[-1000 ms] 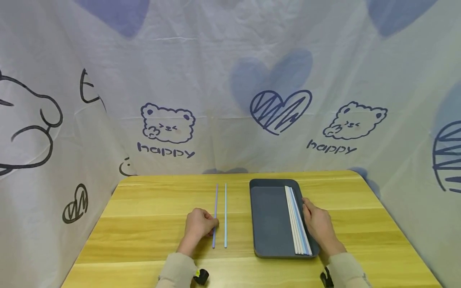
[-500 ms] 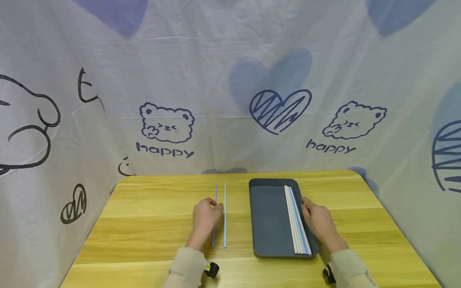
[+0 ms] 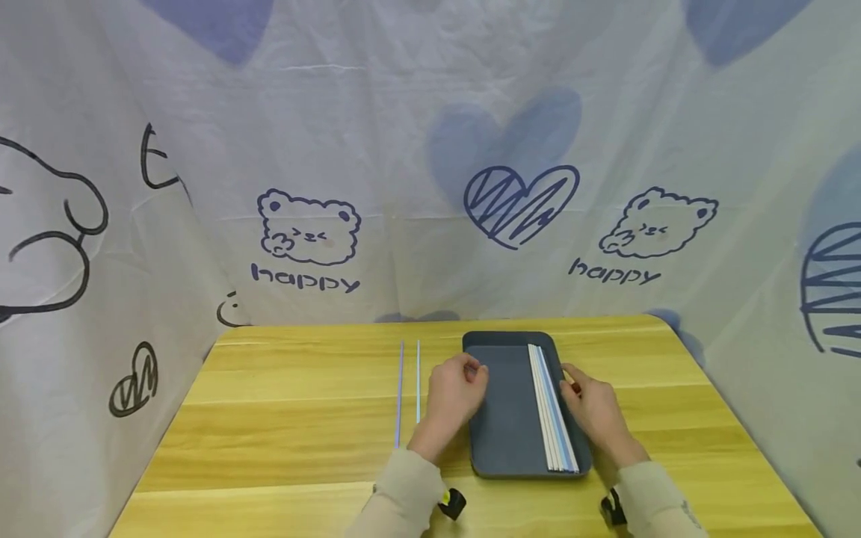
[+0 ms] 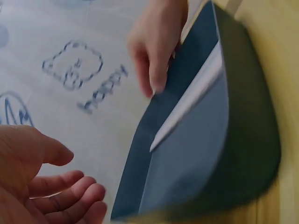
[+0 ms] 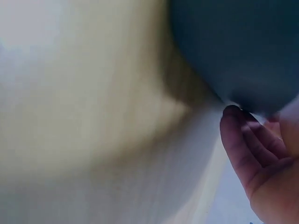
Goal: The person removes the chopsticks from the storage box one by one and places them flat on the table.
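A dark grey rectangular tray (image 3: 501, 426) lies on the table, with several thin white and blue sticks (image 3: 553, 411) bunched lengthwise along its right side. My right hand (image 3: 595, 411) holds the tray's right rim between thumb and fingers. Over the tray's left edge is my left hand (image 3: 454, 392); its fingers are loosely bent and nothing is between them, as the left wrist view shows. Left of the tray, a purple stick (image 3: 400, 388) and a light blue stick (image 3: 418, 381) lie side by side on the table, their near ends partly hidden by my left arm.
The wood-grain table (image 3: 296, 418) reaches back to a white cloth (image 3: 403, 149) printed with hearts, bears and writing. Cloth also hangs at both sides. A small black device (image 3: 453, 504) sits at my left cuff, and a similar one at the right.
My left hand has let go of the purple stick, leaving it on the table, and moved right to the tray's left edge. The right hand stays at the tray's right rim.
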